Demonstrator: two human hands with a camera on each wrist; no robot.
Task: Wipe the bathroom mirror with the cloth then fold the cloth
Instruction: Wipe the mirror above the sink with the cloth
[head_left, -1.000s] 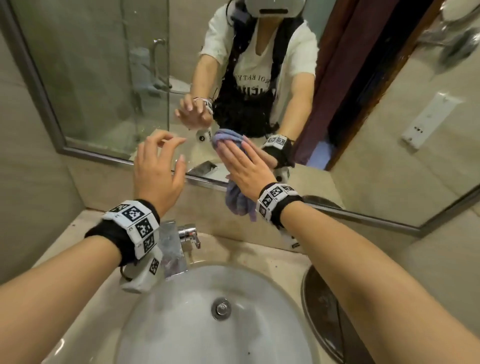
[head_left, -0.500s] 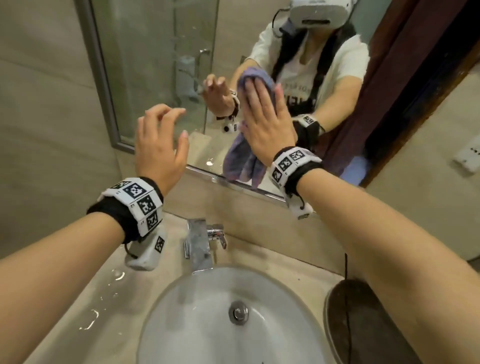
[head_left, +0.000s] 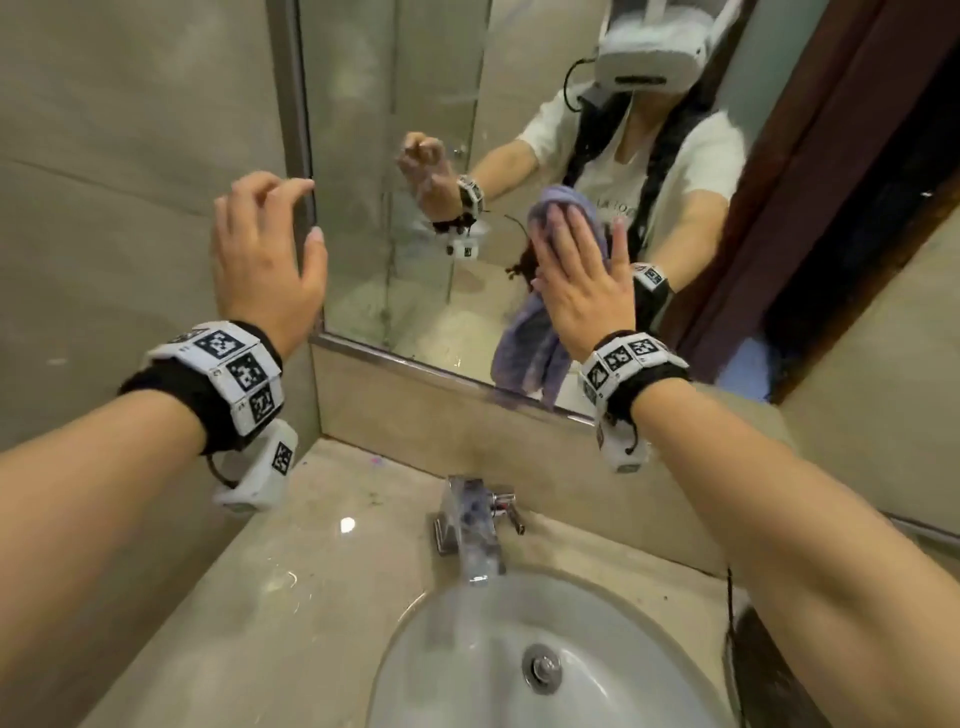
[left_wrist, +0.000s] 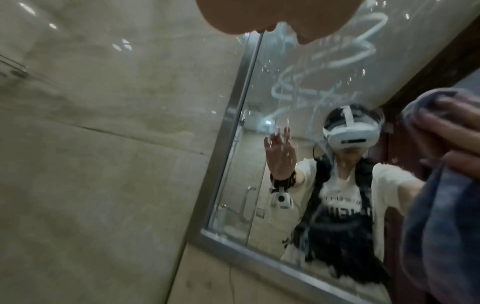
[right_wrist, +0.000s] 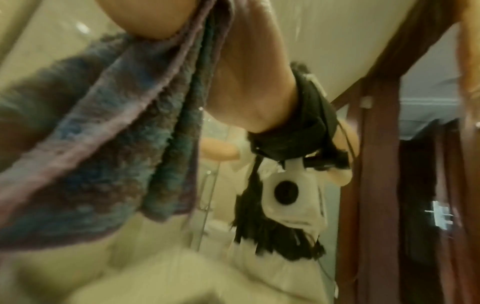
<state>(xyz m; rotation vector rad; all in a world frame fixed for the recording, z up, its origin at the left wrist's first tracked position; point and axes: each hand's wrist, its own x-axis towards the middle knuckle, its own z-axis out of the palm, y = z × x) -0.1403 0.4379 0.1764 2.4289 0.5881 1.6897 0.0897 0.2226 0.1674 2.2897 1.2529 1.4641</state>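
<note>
The wall mirror (head_left: 363, 156) carries smears and droplets, clearest in the left wrist view (left_wrist: 311, 61). A purple-blue cloth (head_left: 522, 353) lies against the lower glass. My right hand (head_left: 579, 265) presses it there with flat, straight fingers, and the rest of the cloth hangs below my palm. The left wrist view has the cloth (left_wrist: 441, 216) at the right edge, and it looks blurred in the right wrist view (right_wrist: 103, 144). My left hand (head_left: 270, 228) is raised beside the mirror's left frame, fingers loosely curled and holding nothing.
A white basin (head_left: 467, 675) and chrome faucet (head_left: 472, 519) sit in a beige counter (head_left: 260, 597) below the mirror. A tiled wall (head_left: 130, 156) closes the left side. A dark round object (head_left: 769, 675) lies at the counter's right.
My right hand has slid the cloth up from the mirror's bottom edge onto the glass. My left hand stays raised, its fingers a little more curled. The view has turned left.
</note>
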